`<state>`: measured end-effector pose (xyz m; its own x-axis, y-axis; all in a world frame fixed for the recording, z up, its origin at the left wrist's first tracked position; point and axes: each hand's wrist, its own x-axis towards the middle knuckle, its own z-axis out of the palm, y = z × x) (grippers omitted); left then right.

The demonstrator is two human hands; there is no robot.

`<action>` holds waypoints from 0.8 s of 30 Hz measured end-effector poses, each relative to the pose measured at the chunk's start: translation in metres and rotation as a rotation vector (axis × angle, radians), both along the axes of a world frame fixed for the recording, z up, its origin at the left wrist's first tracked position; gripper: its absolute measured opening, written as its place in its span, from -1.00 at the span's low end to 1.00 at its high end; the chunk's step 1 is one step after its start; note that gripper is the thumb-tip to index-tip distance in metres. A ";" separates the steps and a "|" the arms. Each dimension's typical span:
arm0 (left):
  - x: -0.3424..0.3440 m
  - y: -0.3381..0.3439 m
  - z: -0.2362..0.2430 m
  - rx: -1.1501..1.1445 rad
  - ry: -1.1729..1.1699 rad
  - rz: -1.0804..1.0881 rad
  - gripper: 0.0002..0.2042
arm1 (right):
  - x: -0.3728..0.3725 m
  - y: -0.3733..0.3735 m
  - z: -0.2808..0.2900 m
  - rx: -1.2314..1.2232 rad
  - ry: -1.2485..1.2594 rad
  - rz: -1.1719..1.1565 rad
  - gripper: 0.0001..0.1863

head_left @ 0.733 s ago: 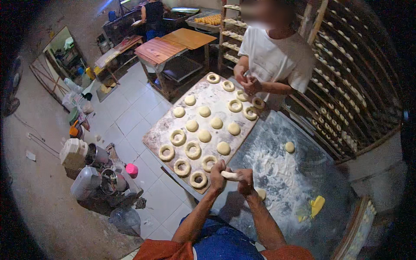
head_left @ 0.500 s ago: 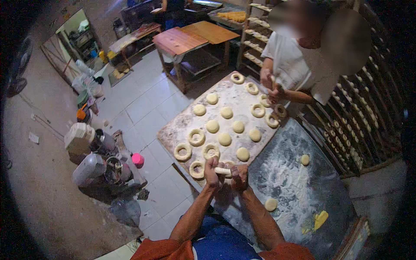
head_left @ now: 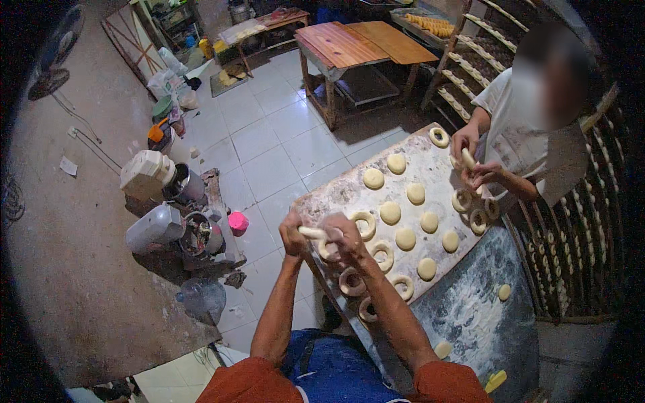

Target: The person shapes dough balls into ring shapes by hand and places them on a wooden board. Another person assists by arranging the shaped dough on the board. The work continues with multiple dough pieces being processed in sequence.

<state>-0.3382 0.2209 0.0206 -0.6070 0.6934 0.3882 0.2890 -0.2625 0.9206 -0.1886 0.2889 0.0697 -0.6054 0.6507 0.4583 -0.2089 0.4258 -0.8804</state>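
Note:
Between my two hands, over the left corner of the floured board (head_left: pixel 342 195), is a pale dough ring (head_left: pixel 312 233), seen edge-on. The fingers of my left hand (head_left: pixel 292 235) are curled around its left end. My right hand (head_left: pixel 344 236) closes on its right end and is somewhat blurred. Several shaped rings lie under and beside my right forearm, such as one dough ring (head_left: pixel 381 256). Flat round dough pieces, among them a dough disc (head_left: pixel 390 213), sit across the middle of the board.
Across the board a co-worker (head_left: pixel 510 127) holds another dough ring (head_left: pixel 468 159). A dark, floured table (head_left: pixel 470 295) adjoins on the right, with a yellow scraper (head_left: pixel 495 381) on it. Mixers (head_left: pixel 154 228) stand on the left, a wooden table (head_left: pixel 366 43) behind, tray racks (head_left: pixel 571 248) at right.
My hands have moved left along the board with the dough ring between them. The view has turned, so the board appears farther right. The co-worker's hands have shifted around their dough.

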 end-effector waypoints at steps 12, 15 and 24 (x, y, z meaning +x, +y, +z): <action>-0.053 0.036 -0.001 -0.469 0.461 0.062 -0.75 | 0.059 -0.038 0.025 -0.085 -0.733 -0.440 -0.26; -0.046 0.037 -0.003 -0.302 0.548 -0.081 -0.75 | 0.135 -0.091 0.025 -0.330 -0.629 -0.453 -0.48; -0.031 0.035 0.002 -0.347 0.409 -0.042 -0.76 | 0.365 -0.234 0.008 -0.413 -1.376 -1.145 -0.50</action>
<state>-0.3695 0.2564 0.0226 -0.4231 0.8437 0.3303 0.6377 0.0183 0.7701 0.1764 0.0548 0.0782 0.4002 0.8949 -0.1976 0.8688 -0.4391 -0.2291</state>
